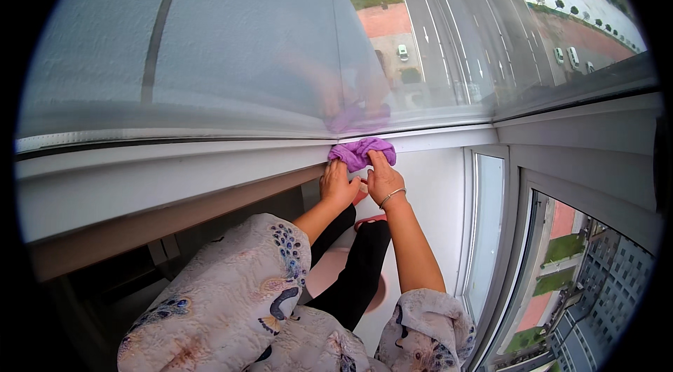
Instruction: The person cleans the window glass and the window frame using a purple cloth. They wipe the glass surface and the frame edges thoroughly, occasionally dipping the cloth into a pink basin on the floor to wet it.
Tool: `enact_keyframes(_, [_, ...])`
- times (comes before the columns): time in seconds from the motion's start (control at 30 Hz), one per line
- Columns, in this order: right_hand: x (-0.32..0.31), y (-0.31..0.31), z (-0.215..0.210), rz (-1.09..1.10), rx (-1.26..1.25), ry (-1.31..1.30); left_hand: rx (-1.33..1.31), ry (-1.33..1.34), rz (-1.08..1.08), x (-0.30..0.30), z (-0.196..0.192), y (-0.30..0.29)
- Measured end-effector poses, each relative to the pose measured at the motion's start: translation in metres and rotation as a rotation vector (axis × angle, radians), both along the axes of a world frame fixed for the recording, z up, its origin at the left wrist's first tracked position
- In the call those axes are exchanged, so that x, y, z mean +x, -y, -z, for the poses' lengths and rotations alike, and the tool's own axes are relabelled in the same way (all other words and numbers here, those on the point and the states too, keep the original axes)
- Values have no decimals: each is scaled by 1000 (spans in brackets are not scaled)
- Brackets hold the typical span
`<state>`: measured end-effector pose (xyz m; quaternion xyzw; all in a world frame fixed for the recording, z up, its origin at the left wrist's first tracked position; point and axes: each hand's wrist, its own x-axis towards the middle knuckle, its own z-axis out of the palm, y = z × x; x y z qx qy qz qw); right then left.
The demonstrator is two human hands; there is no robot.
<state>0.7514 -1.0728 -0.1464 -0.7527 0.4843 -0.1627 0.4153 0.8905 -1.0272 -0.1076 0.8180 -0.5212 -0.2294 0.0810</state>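
Observation:
A bunched purple cloth (356, 153) lies on the white window frame ledge (210, 159), up against the bottom of the glass. My left hand (338, 186) presses on the cloth's left part with its fingertips. On the right part rest the fingers of my right hand (384, 177), which wears a bracelet (391, 197) at the wrist. Both hands are side by side, with the thumbs close together. The undersides of the fingers and the cloth beneath them are hidden. A faint reflection of the hands and cloth shows in the window pane (238, 43).
Below my arms stands a pink basin (329, 277), partly covered by my black-clad legs. To the right, another white-framed window (561, 211) meets this one at a corner. A brown wooden edge (189, 221) runs under the ledge on the left. Far below outside lies a road (463, 15).

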Motion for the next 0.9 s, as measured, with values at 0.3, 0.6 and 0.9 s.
enact_keyframes(0.3, [-63, 36, -28, 44, 55, -355, -43, -83, 205, -44, -1, 27])
enact_keyframes(0.6, [-190, 101, -37, 394, 162, -463, 38, -253, 375, -213, -7, 125])
enact_keyframes(0.9, [-177, 88, 5, 572, -153, -181, 105, -135, 562, -176, -34, 119])
